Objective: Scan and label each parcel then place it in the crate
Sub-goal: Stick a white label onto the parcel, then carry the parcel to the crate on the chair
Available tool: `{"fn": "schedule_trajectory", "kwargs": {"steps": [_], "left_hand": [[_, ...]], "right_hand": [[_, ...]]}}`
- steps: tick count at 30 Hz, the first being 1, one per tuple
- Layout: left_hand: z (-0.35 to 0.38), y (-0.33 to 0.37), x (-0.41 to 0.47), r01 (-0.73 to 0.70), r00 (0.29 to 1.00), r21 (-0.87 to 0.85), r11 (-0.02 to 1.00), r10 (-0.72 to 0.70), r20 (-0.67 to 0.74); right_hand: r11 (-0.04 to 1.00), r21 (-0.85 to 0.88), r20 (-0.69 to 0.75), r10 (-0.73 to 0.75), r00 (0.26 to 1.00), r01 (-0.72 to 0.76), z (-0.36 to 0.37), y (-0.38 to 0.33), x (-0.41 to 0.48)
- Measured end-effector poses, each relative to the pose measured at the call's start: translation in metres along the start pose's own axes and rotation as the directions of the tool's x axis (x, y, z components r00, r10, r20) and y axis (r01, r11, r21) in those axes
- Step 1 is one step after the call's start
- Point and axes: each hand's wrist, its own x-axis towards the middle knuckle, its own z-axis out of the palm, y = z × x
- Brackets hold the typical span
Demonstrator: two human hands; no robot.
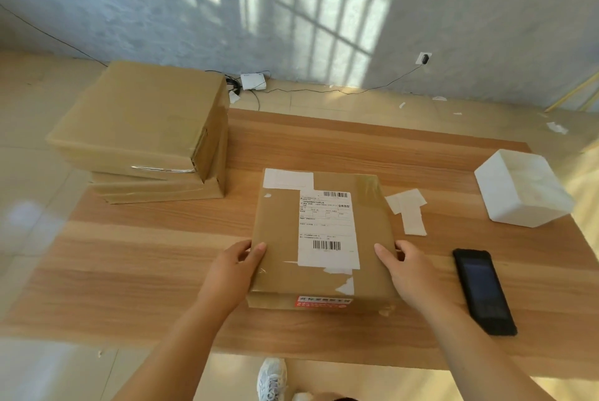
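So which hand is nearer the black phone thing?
Right: the right hand grips the brown cardboard parcel beside the black handheld device; the left hand grips the parcel's other side.

- Bright daylight; window-grid pattern of light and shadow across wall (291, 11) at 12 o'clock.
- Warm sun patch low on wall toward 1 o'clock.
- Glare streak on tape (162, 169) of box (139, 115) at 10 o'clock; pale sheen on floor (29, 216) at 9 o'clock.
- Soft all over; small print on parcel (278, 232) label (327, 225) unreadable.
- Wide-angle bowing of table (324, 141) edges, strongest toward 3 and 9 o'clock.
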Motion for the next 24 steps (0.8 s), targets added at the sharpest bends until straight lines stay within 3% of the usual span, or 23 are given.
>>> {"fn": "schedule_trajectory", "kwargs": {"steps": [7,13,19,24], "left_hand": [[-0.012,-0.036,-0.072,0.051,0.97,-0.17,0.984,-0.09,-0.227],[-0.037,-0.076,-0.14,0.009,0.899,-0.359,0.933,-0.165,-0.405],[-0.097,-0.143,-0.196,0.048,0.777,-0.371,0.928,-0.267,-0.569],[-0.168,-0.203,-0.25,0.08,0.673,-0.402,0.912,-0.347,-0.654]], "right_hand": [[0.968,-0.072,0.083,-0.235,0.969,0.241,-0.01,-0.028,-0.041],[0.918,-0.101,0.226,-0.353,0.908,0.382,0.034,-0.054,-0.075],[0.841,-0.093,0.422,-0.452,0.786,0.534,0.115,-0.099,-0.12],[0.728,-0.111,0.597,-0.496,0.631,0.677,0.21,-0.152,-0.177]]}}
